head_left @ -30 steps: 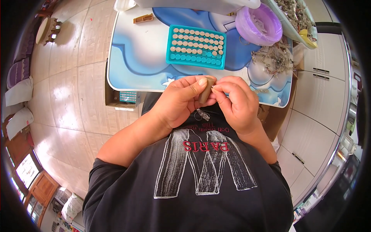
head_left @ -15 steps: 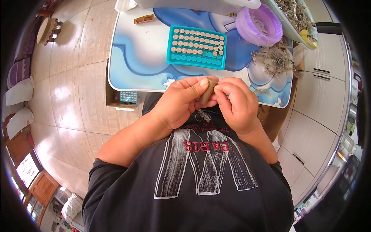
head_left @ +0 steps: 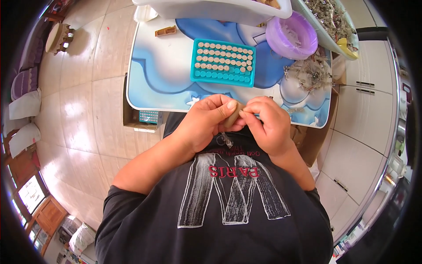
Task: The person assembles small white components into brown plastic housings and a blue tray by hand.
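Just off the table's near edge, my left hand (head_left: 206, 119) is closed around a smooth tan-brown piece (head_left: 232, 116), roughly cylindrical, its kind not clear. My right hand (head_left: 269, 123) pinches thumb and forefinger together at the piece's upper right side; whatever lies in that pinch is too small to make out. Below the left fingers dangles a thin wire loop with a clear, shiny bit (head_left: 226, 140). Beyond both hands lies a teal tray (head_left: 193, 79) with rows of round beige pieces (head_left: 224, 57); its nearest row shows bare teal sockets.
On the blue-and-white table (head_left: 154, 88) stand a purple bowl (head_left: 307, 50) with whitish bits and a tangled pile of wiry pieces (head_left: 307, 72). A white bin (head_left: 220, 11) and a full basket (head_left: 329, 31) line the back. A small brown holder (head_left: 165, 31) lies far left.
The view has tilted slightly, so the table and tray sit a little lower. Both hands keep their hold, and the brown piece leans a bit more to the right at its top.
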